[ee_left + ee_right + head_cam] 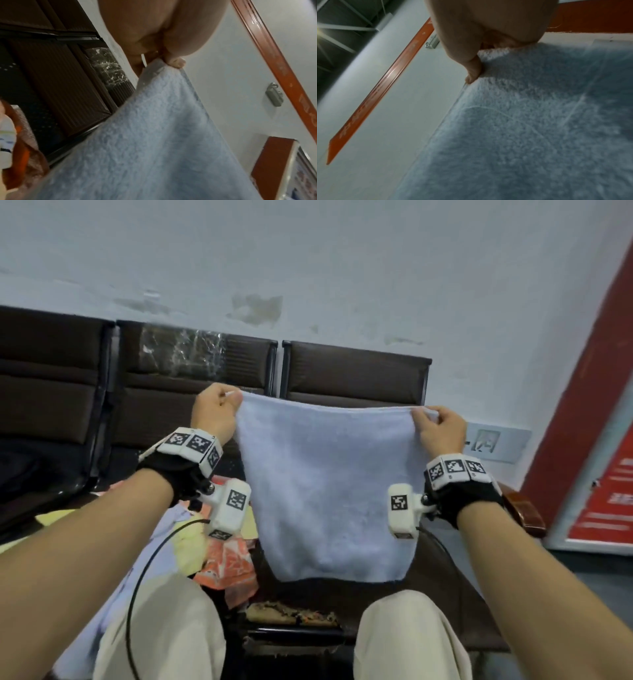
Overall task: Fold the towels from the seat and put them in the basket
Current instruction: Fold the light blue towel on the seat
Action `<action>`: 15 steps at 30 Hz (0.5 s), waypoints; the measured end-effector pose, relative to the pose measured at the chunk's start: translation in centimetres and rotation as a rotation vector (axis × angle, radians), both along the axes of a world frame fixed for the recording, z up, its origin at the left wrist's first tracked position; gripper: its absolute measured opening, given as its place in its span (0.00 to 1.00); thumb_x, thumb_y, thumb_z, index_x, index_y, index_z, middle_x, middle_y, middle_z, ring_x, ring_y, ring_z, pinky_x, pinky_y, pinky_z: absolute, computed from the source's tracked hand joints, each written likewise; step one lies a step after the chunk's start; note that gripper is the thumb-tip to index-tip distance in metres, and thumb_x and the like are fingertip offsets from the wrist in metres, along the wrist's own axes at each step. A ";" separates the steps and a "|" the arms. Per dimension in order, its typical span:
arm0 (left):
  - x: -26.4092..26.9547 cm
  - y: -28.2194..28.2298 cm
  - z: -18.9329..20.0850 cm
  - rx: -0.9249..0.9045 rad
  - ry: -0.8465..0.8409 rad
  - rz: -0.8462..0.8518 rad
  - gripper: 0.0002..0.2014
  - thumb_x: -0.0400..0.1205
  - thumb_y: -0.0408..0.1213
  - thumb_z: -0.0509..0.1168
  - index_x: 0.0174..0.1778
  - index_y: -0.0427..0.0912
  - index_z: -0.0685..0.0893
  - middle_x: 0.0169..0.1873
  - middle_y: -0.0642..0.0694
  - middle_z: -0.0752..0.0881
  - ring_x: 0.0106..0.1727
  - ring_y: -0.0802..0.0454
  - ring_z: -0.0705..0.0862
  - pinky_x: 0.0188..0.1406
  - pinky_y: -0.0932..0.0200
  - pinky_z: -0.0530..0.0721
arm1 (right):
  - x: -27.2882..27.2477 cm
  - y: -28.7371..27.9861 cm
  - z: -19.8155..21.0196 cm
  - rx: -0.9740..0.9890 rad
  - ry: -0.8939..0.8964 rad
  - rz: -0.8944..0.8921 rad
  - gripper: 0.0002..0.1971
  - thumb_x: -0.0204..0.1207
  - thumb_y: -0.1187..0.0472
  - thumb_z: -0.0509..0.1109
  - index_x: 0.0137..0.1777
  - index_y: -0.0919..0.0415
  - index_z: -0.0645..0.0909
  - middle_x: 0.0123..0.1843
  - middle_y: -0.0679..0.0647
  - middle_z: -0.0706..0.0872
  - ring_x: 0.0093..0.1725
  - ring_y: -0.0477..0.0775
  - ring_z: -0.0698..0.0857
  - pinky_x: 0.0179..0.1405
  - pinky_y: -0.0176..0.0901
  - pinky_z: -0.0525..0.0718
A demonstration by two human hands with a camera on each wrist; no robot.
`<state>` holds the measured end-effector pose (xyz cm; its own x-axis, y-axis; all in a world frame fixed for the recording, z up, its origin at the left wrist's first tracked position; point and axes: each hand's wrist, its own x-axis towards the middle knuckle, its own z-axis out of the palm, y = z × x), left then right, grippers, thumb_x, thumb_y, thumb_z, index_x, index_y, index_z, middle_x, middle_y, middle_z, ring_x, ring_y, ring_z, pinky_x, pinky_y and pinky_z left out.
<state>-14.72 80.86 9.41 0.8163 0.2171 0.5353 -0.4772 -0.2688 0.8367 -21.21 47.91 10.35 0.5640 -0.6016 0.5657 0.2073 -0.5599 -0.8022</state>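
A pale blue towel (329, 491) hangs in the air in front of me, stretched flat between both hands above a dark seat (308, 587). My left hand (219, 409) pinches its top left corner. My right hand (435, 426) pinches the top right corner. In the left wrist view the fingertips (175, 62) clamp the towel (154, 142) hem. The right wrist view shows the thumb (472, 73) pressed on the towel (530, 128) edge. More towels (219, 556), orange patterned, yellow and lilac, lie heaped on the seat to the left. No basket is in view.
A row of dark brown chairs (356, 371) stands against a white wall. A red board (609, 440) leans at the right, beside a wooden armrest (524, 508). My knees in cream trousers (407, 635) are below the towel.
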 end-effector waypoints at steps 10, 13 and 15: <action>2.7 -0.9 -5.3 0.113 0.228 0.041 0.08 0.81 0.38 0.63 0.49 0.42 0.87 0.48 0.40 0.87 0.54 0.40 0.84 0.50 0.55 0.78 | 2.6 -1.7 -6.5 0.233 0.175 0.054 0.04 0.69 0.59 0.75 0.42 0.56 0.88 0.41 0.53 0.87 0.47 0.53 0.83 0.51 0.41 0.80; 4.1 -1.7 -7.8 0.075 0.288 -0.026 0.06 0.79 0.40 0.64 0.43 0.46 0.86 0.42 0.44 0.87 0.49 0.42 0.85 0.52 0.49 0.83 | 4.4 -2.2 -8.8 0.348 0.220 0.115 0.02 0.67 0.64 0.74 0.38 0.58 0.88 0.43 0.56 0.88 0.49 0.56 0.85 0.60 0.50 0.84; 5.0 -2.5 -9.7 0.085 0.289 -0.069 0.05 0.80 0.40 0.65 0.43 0.46 0.86 0.44 0.42 0.88 0.45 0.47 0.83 0.50 0.51 0.83 | 5.5 -2.2 -10.5 0.420 0.228 0.190 0.04 0.68 0.68 0.72 0.40 0.62 0.88 0.40 0.55 0.88 0.43 0.53 0.85 0.51 0.43 0.86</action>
<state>-9.75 78.36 -0.26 0.9486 0.1203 0.2928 -0.2424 -0.3185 0.9164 -15.72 45.74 -0.12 0.7662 -0.6255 0.1472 0.0679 -0.1490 -0.9865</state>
